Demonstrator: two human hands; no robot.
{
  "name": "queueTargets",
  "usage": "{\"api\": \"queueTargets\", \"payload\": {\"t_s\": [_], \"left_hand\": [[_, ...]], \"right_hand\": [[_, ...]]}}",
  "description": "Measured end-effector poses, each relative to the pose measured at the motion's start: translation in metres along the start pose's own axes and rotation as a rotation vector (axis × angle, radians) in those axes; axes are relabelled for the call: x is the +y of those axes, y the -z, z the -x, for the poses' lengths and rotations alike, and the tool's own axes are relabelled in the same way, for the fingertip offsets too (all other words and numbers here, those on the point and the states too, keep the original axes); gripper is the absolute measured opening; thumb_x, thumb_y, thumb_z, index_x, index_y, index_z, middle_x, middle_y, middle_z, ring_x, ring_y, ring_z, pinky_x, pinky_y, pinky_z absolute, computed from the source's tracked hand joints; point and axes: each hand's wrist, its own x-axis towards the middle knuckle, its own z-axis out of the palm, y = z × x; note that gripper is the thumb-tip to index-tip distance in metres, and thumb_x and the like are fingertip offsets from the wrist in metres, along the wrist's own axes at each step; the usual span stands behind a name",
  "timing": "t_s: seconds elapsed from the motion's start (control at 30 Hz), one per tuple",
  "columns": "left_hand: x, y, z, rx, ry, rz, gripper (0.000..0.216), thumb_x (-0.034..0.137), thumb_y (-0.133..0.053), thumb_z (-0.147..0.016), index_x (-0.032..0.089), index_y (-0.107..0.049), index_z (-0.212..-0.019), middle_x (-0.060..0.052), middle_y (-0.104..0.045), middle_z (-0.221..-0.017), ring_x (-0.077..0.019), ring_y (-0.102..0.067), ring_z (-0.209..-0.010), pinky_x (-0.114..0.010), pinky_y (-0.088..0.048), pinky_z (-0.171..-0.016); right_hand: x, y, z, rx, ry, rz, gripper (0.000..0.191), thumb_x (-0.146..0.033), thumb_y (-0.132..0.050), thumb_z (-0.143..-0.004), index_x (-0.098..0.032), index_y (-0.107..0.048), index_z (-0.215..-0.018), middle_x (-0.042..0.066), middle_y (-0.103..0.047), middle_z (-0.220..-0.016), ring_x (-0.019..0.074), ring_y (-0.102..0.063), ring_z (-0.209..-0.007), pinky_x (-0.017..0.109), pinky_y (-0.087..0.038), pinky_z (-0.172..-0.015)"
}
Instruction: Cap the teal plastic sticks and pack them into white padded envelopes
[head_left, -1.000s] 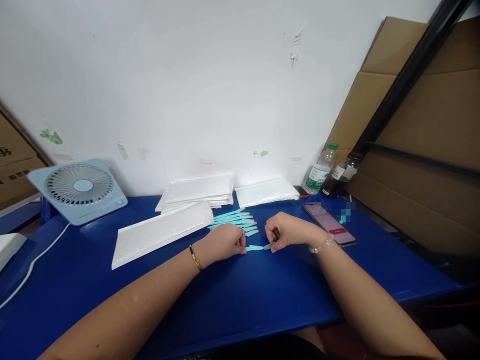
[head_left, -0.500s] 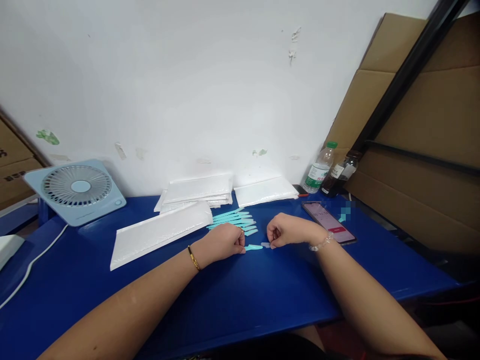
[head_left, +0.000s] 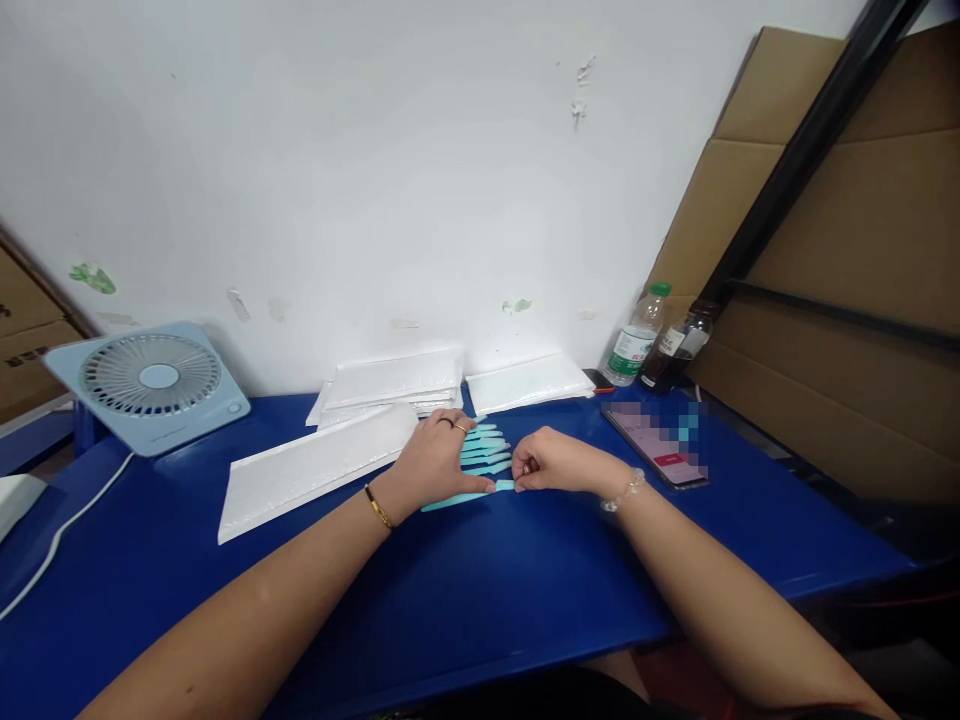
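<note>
Several turquoise eyebrow razors lie side by side on the blue table, their pale tips pointing right. My left hand is spread over their handles, thumb extended along the nearest razor and the other fingers across the far ones. At that nearest razor's tip, my right hand is closed in a pinch on its cap end. The fingers hide part of the tip, so how far the cap sits over the blade cannot be made out.
White padded mailers lie left of and behind the razors, with another mailer by the wall. A blue fan stands at left. To the right are a phone, a water bottle and a dark bottle.
My left hand has let go of the near razor's handle end and spread out over the row. My right hand has moved slightly left, bringing the cap against the razor's tip.
</note>
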Motion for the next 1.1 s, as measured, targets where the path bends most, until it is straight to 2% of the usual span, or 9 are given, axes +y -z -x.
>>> {"api": "queueTargets", "payload": {"t_s": [0.1,0.17,0.33,0.4,0.53,0.67,0.87,1.0,1.1], "left_hand": [[-0.011,-0.002,-0.002,-0.028,0.041,-0.077,0.101,0.079,-0.061,-0.055,0.012,-0.045,-0.130,-0.019,-0.049,-0.131,-0.0354,-0.035,-0.127,-0.045,-0.027,-0.102],[-0.015,-0.004,-0.003,-0.101,0.053,-0.081,0.088,0.076,-0.058,-0.064,0.015,-0.048,-0.126,-0.017,-0.054,-0.125,-0.0331,-0.040,-0.123,-0.045,-0.028,-0.100],[-0.006,-0.007,-0.003,-0.153,-0.031,-0.092,0.044,0.051,-0.056,-0.082,0.020,-0.057,-0.113,-0.010,-0.062,-0.112,-0.0268,-0.053,-0.107,-0.037,-0.037,-0.089],[0.002,-0.008,-0.002,-0.159,-0.079,-0.117,0.031,0.040,-0.053,-0.086,0.018,-0.059,-0.107,-0.010,-0.063,-0.105,-0.0251,-0.056,-0.099,-0.035,-0.040,-0.082],[0.013,-0.014,0.001,-0.165,-0.120,-0.198,0.018,0.025,-0.047,-0.086,0.014,-0.058,-0.094,-0.010,-0.062,-0.092,-0.0224,-0.059,-0.083,-0.033,-0.044,-0.075],[0.016,-0.018,0.003,-0.176,-0.121,-0.225,0.014,0.022,-0.051,-0.081,0.013,-0.057,-0.091,-0.010,-0.062,-0.090,-0.0225,-0.059,-0.081,-0.033,-0.046,-0.074],[0.019,-0.015,0.005,-0.184,-0.112,-0.196,0.013,0.022,-0.051,-0.080,0.014,-0.057,-0.089,-0.010,-0.063,-0.086,-0.0235,-0.061,-0.080,-0.034,-0.047,-0.074],[0.023,-0.002,0.005,-0.239,-0.005,-0.152,0.021,0.023,-0.052,-0.081,0.014,-0.055,-0.099,-0.010,-0.065,-0.088,-0.0240,-0.063,-0.079,-0.033,-0.046,-0.071],[0.012,0.024,0.005,-0.193,-0.001,-0.121,0.058,0.045,-0.067,-0.070,0.018,-0.050,-0.118,-0.013,-0.063,-0.108,-0.0295,-0.058,-0.101,-0.036,-0.043,-0.083]], "right_hand": [[0.003,0.001,0.000,0.044,-0.032,0.036,0.014,-0.030,-0.065,-0.078,-0.017,-0.068,-0.077,0.001,-0.066,-0.070,0.0133,-0.058,-0.062,0.023,-0.040,-0.056],[0.005,0.000,0.000,0.111,-0.023,0.081,0.019,-0.032,-0.067,-0.076,-0.017,-0.067,-0.087,0.003,-0.065,-0.080,0.0153,-0.058,-0.068,0.025,-0.043,-0.061],[0.003,-0.008,-0.005,0.279,0.089,0.169,0.069,-0.041,-0.072,-0.070,-0.019,-0.047,-0.131,0.012,-0.049,-0.125,0.0263,-0.048,-0.111,0.036,-0.043,-0.090],[0.000,-0.011,-0.007,0.244,0.115,0.208,0.059,-0.039,-0.067,-0.075,-0.018,-0.049,-0.127,0.012,-0.049,-0.123,0.0267,-0.047,-0.112,0.038,-0.042,-0.093],[-0.012,-0.020,-0.014,0.174,0.123,0.325,0.023,-0.022,-0.057,-0.079,-0.015,-0.058,-0.101,0.010,-0.055,-0.102,0.0223,-0.052,-0.095,0.033,-0.045,-0.082],[-0.023,-0.030,-0.020,0.163,0.037,0.468,0.019,-0.019,-0.056,-0.074,-0.014,-0.055,-0.092,0.010,-0.057,-0.096,0.0217,-0.055,-0.087,0.031,-0.045,-0.076],[-0.033,-0.032,-0.021,0.105,-0.021,0.573,0.021,-0.022,-0.055,-0.076,-0.015,-0.053,-0.096,0.010,-0.064,-0.095,0.0231,-0.061,-0.081,0.031,-0.044,-0.069],[-0.035,-0.029,-0.018,0.126,-0.047,0.596,0.024,-0.023,-0.052,-0.083,-0.017,-0.050,-0.106,0.009,-0.067,-0.093,0.0232,-0.064,-0.077,0.030,-0.042,-0.063],[-0.031,-0.025,-0.015,0.117,-0.056,0.604,0.021,-0.025,-0.048,-0.087,-0.019,-0.049,-0.106,0.008,-0.068,-0.093,0.0234,-0.065,-0.077,0.029,-0.040,-0.061]]}}
